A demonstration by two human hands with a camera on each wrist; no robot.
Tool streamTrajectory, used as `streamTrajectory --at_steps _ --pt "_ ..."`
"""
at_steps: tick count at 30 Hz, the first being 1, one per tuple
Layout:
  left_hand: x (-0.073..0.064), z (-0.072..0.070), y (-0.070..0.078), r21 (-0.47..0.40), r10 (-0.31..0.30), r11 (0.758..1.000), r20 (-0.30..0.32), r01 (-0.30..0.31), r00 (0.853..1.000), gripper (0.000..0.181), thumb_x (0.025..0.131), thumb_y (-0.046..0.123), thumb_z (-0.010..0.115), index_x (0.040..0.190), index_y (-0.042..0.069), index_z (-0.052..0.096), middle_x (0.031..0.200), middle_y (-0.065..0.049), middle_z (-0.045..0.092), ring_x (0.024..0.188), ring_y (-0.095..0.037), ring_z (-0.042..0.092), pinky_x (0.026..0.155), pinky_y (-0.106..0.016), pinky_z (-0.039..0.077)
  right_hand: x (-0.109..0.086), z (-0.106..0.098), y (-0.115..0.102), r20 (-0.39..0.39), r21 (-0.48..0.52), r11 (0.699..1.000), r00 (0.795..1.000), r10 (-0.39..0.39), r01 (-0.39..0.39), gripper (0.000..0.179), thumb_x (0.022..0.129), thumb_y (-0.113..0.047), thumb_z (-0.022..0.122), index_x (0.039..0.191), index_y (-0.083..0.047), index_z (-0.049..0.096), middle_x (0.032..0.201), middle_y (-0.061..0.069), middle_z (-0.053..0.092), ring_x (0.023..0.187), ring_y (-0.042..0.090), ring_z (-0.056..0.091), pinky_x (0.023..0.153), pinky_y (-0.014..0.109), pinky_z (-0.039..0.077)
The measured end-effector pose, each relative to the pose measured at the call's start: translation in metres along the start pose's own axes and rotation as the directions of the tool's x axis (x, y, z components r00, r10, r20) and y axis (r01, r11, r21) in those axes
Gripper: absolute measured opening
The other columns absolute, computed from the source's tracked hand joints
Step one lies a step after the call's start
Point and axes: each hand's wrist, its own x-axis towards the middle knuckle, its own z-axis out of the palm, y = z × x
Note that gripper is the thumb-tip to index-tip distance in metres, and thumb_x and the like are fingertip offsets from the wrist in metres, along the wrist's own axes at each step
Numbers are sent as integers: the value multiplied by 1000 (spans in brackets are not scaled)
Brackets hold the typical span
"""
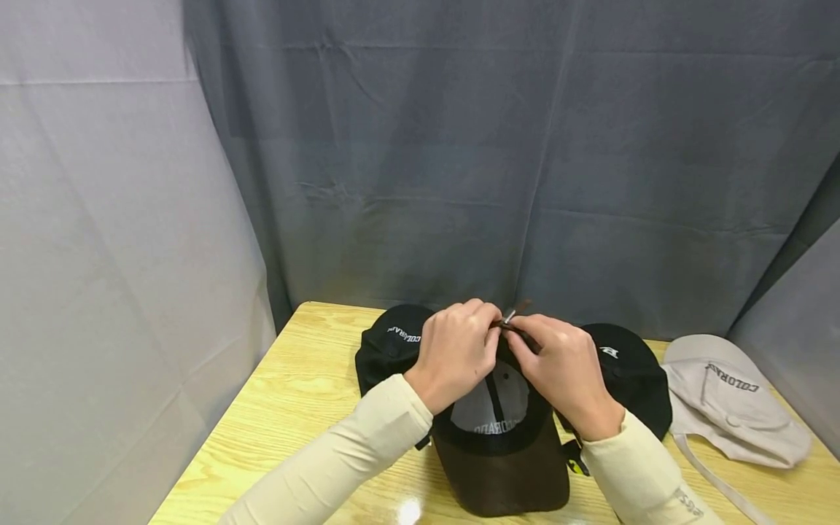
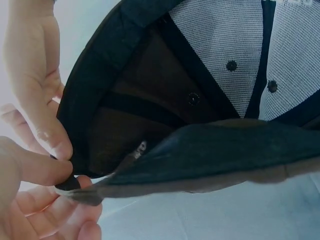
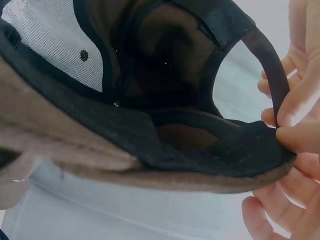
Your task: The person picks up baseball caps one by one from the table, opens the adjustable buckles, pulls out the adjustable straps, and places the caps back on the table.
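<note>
Between both hands is a dark brown baseball cap [image 1: 505, 485], its brim toward me and its hollow inside facing up. My left hand [image 1: 457, 350] pinches the cap's back strap near a small metal buckle [image 1: 508, 316]. On the other side of that buckle, my right hand [image 1: 569, 368] pinches the strap with thumb and fingers. A short strap end [image 1: 524, 305] sticks up past the buckle. In the right wrist view the strap [image 3: 272, 70] arches over the rear opening. White mesh lining [image 2: 220, 45] shows inside the crown. Fingers partly hide the fastening.
A black cap [image 1: 387, 354] with white lettering lies behind my left hand. Beyond the right hand sit another black cap [image 1: 633, 390] and a beige cap [image 1: 744, 415] with a long loose strap [image 1: 712, 474]. The wooden table [image 1: 295, 408] backs onto a grey curtain [image 1: 420, 182].
</note>
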Motion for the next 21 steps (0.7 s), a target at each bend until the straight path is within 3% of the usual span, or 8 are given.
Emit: streamTrajectory --at_steps 9,21 --pt "-3 -2 -1 -1 9 1000 -19 -9 1000 6 87 17 71 82 20 72 73 7 66 61 -9 61 55 -22 49 -3 5 0 -38 -31 999 999 -32 31 14 74 -5 82 87 -6 77 78 8 75 63 21 69 57 37 55" --pt "-12 0 -2 -25 -3 1000 -19 2 1000 7 89 18 69 83 20 72 75 8 67 62 -8 62 55 -22 50 -5 7 1 -75 -13 999 996 45 -46 11 77 -1 79 88 -2 76 78 10 75 65 24 70 60 40 55"
